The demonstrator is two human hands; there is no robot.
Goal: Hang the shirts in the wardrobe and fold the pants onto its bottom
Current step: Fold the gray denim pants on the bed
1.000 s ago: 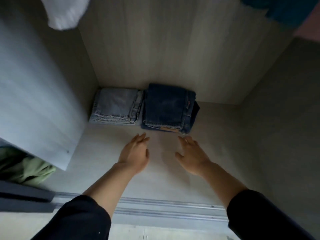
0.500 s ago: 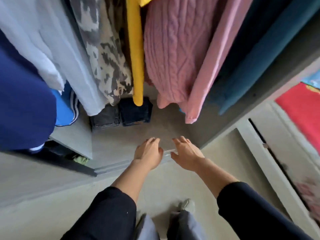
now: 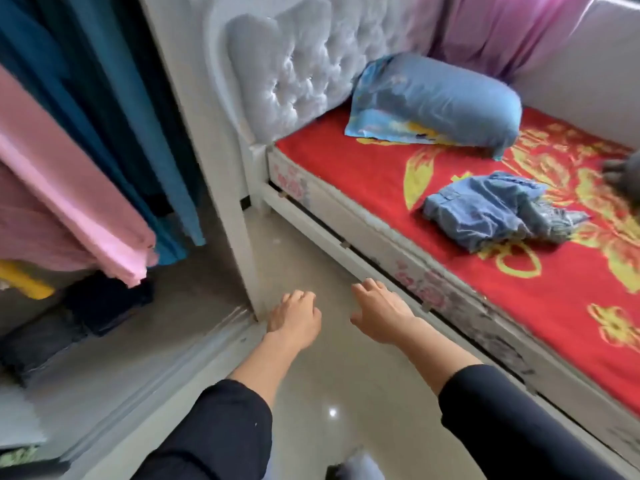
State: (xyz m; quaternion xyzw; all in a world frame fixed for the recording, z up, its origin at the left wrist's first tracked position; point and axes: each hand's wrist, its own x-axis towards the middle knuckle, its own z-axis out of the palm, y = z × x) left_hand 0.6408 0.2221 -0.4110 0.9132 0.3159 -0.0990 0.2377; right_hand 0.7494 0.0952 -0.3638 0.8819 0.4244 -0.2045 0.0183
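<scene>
My left hand (image 3: pixel 294 317) and my right hand (image 3: pixel 379 313) hang empty over the floor between wardrobe and bed, fingers loosely curled, holding nothing. Crumpled light-blue jeans (image 3: pixel 495 213) lie on the red bed cover, well to the right of my right hand. On the wardrobe bottom (image 3: pixel 145 327) at left sit two folded pairs of pants: a dark pair (image 3: pixel 107 303) and a greyer pair (image 3: pixel 38 344) beside it. Hanging above them are a pink shirt (image 3: pixel 69 206), teal garments (image 3: pixel 114 109) and a yellow piece (image 3: pixel 20 280).
The bed (image 3: pixel 398 174) with a red and gold cover fills the right side, with a blue pillow (image 3: pixel 436 98) near the tufted headboard (image 3: pixel 311 60). A dark garment (image 3: pixel 623 178) shows at the right edge. The wardrobe's sliding track (image 3: pixel 166 368) runs along the glossy floor (image 3: pixel 332 393).
The view has swung right from the wardrobe interior to the bed. Both hands have drawn back out of the wardrobe, still empty, and the jeans on the bed have come into view.
</scene>
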